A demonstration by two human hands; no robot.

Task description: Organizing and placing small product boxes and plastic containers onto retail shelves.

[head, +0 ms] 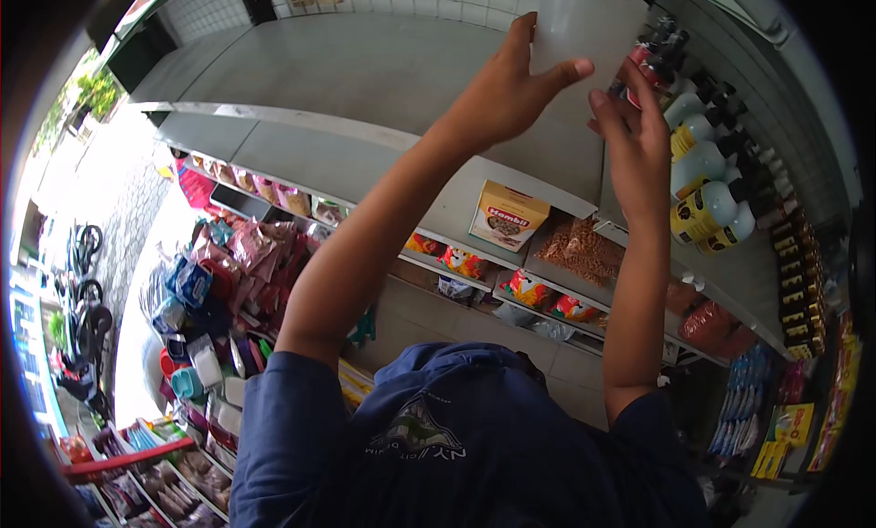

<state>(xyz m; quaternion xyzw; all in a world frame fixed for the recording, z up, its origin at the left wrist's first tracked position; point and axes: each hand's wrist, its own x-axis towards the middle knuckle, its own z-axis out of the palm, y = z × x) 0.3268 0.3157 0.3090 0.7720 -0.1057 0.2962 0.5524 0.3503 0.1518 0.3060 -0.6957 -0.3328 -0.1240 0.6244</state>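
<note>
A translucent white plastic tub (585,28) is raised at the top of the view, its upper part cut off by the frame's edge. My left hand (503,97) grips its left side, thumb across the front and fingers going behind. At its lower right, my right hand (633,131) supports the tub with fingertips against the bottom edge; part of that contact is hidden. Beneath both hands runs a grey metal shelf (328,62). On the level below stands a yellow cardboard box (510,216) beside clear bags of brown pellets (582,251).
Bottles with yellow labels (705,213) and dark-capped bottles (660,62) line the right side of the shelf. Small dark gold-marked boxes (797,288) stand farther right. Packaged goods (253,254) crowd the left, near motorcycles (89,316) outside. Red packets (462,261) fill a lower shelf.
</note>
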